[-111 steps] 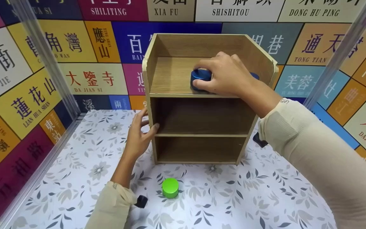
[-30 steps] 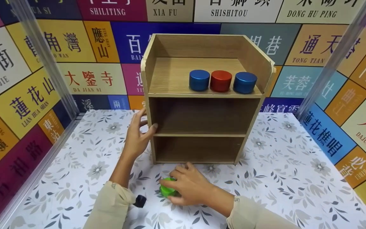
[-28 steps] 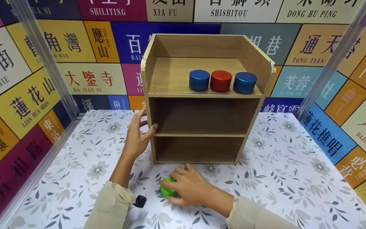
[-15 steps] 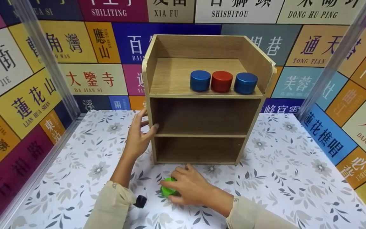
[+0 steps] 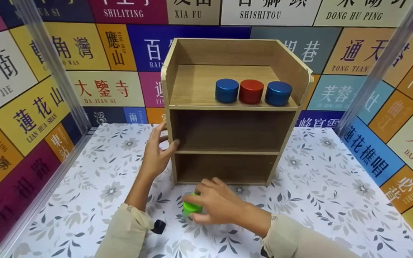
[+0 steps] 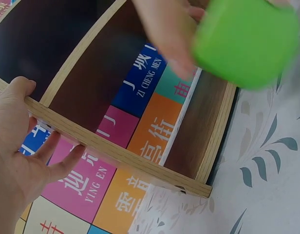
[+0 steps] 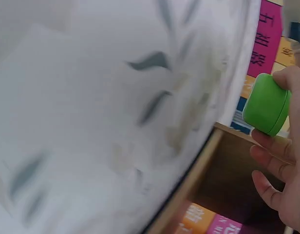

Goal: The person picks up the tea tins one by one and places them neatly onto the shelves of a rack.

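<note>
My right hand pinches a small green round canister between thumb and fingers, in front of the wooden shelf. A seam runs round the canister in the right wrist view, and it hangs off the tablecloth in the left wrist view. My left hand grips the shelf's left side panel, thumb on the front edge and fingers on the outer side. On the shelf's top tier stand a blue canister, a red canister and another blue canister, in a row toward the right.
The shelf has two bare lower compartments and raised walls round the back and sides of its top. A floral tablecloth lies beneath it. Walls with printed signs and clear corner posts enclose the table.
My right hand has left the left blue canister on the top tier, come down to the green canister, and now raises it slightly. My left hand has stayed on the shelf.
</note>
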`<action>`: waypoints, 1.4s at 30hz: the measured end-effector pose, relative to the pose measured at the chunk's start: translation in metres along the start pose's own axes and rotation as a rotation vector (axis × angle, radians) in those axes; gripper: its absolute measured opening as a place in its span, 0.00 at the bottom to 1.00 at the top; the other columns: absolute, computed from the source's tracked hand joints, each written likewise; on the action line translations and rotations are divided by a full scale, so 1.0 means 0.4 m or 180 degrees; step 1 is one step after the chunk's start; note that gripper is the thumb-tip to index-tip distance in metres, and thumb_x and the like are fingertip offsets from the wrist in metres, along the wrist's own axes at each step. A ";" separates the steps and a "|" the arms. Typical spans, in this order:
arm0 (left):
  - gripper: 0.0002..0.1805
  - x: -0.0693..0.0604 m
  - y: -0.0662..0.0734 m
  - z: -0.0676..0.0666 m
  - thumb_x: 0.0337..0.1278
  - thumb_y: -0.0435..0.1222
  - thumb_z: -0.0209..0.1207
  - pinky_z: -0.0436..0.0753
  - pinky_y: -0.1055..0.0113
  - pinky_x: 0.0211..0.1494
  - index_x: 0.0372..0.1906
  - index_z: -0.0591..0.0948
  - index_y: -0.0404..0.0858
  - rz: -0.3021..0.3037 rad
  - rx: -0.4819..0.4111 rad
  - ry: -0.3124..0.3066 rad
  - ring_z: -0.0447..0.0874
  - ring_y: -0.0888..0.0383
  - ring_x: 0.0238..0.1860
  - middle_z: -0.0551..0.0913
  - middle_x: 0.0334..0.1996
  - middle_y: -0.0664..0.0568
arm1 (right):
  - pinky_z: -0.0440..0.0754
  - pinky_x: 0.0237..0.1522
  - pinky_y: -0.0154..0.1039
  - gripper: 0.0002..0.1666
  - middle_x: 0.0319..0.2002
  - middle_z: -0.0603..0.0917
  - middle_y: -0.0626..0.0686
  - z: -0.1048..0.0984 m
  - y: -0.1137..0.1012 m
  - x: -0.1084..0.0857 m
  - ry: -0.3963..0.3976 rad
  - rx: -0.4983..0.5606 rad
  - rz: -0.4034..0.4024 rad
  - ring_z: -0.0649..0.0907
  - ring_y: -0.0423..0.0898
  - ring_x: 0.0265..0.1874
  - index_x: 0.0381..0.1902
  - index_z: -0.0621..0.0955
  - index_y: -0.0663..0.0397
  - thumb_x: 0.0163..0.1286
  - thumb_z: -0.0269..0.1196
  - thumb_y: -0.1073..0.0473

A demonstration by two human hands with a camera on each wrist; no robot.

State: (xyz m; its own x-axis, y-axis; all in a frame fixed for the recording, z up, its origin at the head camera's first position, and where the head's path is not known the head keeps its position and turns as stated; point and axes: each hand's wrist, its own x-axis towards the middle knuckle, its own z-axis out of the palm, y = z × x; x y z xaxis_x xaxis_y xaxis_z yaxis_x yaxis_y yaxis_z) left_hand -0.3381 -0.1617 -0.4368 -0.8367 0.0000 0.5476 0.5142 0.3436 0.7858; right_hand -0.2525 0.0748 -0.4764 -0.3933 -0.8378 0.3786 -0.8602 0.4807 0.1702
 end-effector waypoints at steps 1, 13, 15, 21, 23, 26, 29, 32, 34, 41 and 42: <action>0.36 0.000 0.000 -0.001 0.65 0.37 0.65 0.84 0.47 0.63 0.76 0.67 0.54 0.0020 0.0007 -0.0005 0.81 0.43 0.61 0.72 0.65 0.47 | 0.81 0.39 0.45 0.26 0.39 0.83 0.43 -0.013 0.002 0.004 0.0044 0.0001 -0.0016 0.79 0.44 0.39 0.61 0.81 0.28 0.67 0.60 0.34; 0.36 0.001 0.000 -0.004 0.66 0.40 0.64 0.83 0.47 0.64 0.76 0.66 0.58 0.0071 0.0007 -0.0052 0.78 0.47 0.64 0.72 0.66 0.49 | 0.73 0.33 0.38 0.25 0.35 0.81 0.43 -0.176 0.034 0.060 0.0312 -0.0026 -0.0203 0.78 0.44 0.38 0.61 0.82 0.29 0.68 0.60 0.36; 0.36 0.001 -0.001 -0.003 0.66 0.40 0.65 0.83 0.48 0.64 0.76 0.66 0.58 0.0064 -0.0009 -0.0042 0.78 0.47 0.64 0.72 0.66 0.49 | 0.73 0.34 0.38 0.25 0.35 0.81 0.43 -0.203 0.037 0.064 0.0262 -0.0018 -0.0196 0.78 0.44 0.38 0.61 0.82 0.29 0.69 0.59 0.35; 0.37 0.000 0.003 0.000 0.66 0.37 0.65 0.83 0.45 0.63 0.77 0.66 0.53 -0.0011 -0.0040 -0.0014 0.78 0.42 0.64 0.71 0.67 0.46 | 0.76 0.35 0.40 0.26 0.37 0.83 0.44 -0.274 0.038 0.074 0.0133 0.0015 -0.0163 0.78 0.44 0.40 0.63 0.81 0.27 0.70 0.58 0.35; 0.36 -0.005 0.029 -0.001 0.66 0.35 0.64 0.82 0.44 0.64 0.77 0.65 0.49 -0.0051 -0.0043 -0.0026 0.77 0.40 0.64 0.70 0.67 0.43 | 0.75 0.36 0.39 0.26 0.37 0.83 0.44 -0.297 0.041 0.078 0.0123 0.0029 -0.0146 0.78 0.44 0.40 0.63 0.81 0.27 0.70 0.58 0.34; 0.36 -0.013 0.068 -0.003 0.66 0.32 0.63 0.81 0.44 0.66 0.77 0.65 0.45 -0.0091 -0.0039 -0.0022 0.77 0.38 0.64 0.70 0.67 0.41 | 0.74 0.34 0.38 0.26 0.38 0.83 0.45 -0.332 0.051 0.088 0.0172 0.0025 -0.0143 0.78 0.44 0.40 0.64 0.81 0.29 0.70 0.58 0.35; 0.35 -0.019 0.092 -0.006 0.65 0.30 0.63 0.80 0.46 0.67 0.76 0.67 0.43 -0.0005 -0.0069 0.0007 0.77 0.40 0.64 0.72 0.65 0.39 | 0.73 0.34 0.38 0.27 0.36 0.83 0.45 -0.367 0.065 0.099 0.0296 0.0022 -0.0160 0.77 0.45 0.39 0.63 0.81 0.31 0.70 0.59 0.35; 0.35 -0.019 0.093 -0.006 0.64 0.28 0.63 0.80 0.45 0.67 0.75 0.68 0.40 0.0072 -0.0116 0.0027 0.77 0.40 0.64 0.72 0.64 0.38 | 0.72 0.35 0.38 0.27 0.35 0.82 0.45 -0.403 0.082 0.109 0.0415 0.0035 -0.0147 0.76 0.45 0.38 0.63 0.82 0.32 0.70 0.59 0.35; 0.34 -0.018 0.093 -0.006 0.64 0.28 0.63 0.81 0.45 0.67 0.75 0.68 0.40 0.0079 -0.0140 0.0021 0.77 0.40 0.64 0.72 0.64 0.38 | 0.72 0.35 0.38 0.26 0.34 0.82 0.44 -0.425 0.095 0.117 0.0474 0.0063 -0.0118 0.76 0.44 0.37 0.62 0.83 0.33 0.70 0.59 0.35; 0.36 -0.005 0.042 0.001 0.64 0.28 0.63 0.81 0.48 0.67 0.76 0.66 0.42 0.0097 -0.0164 0.0019 0.76 0.42 0.65 0.71 0.65 0.39 | 0.72 0.36 0.42 0.26 0.33 0.83 0.47 -0.497 0.138 0.163 0.0591 0.0183 -0.0160 0.77 0.46 0.37 0.61 0.84 0.38 0.70 0.60 0.37; 0.37 -0.002 0.030 0.002 0.64 0.28 0.63 0.80 0.49 0.68 0.77 0.66 0.43 0.0110 -0.0161 0.0024 0.75 0.43 0.66 0.71 0.66 0.39 | 0.71 0.36 0.42 0.27 0.34 0.83 0.47 -0.507 0.143 0.172 0.0590 0.0194 -0.0159 0.77 0.47 0.38 0.61 0.84 0.38 0.70 0.60 0.37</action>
State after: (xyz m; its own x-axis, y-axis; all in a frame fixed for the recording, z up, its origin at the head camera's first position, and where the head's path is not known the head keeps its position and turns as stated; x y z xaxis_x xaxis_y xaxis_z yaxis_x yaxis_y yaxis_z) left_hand -0.3314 -0.1567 -0.4283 -0.8169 0.0038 0.5767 0.5519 0.2955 0.7798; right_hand -0.2629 0.0969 -0.2560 -0.2881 -0.7956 0.5329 -0.8974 0.4185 0.1396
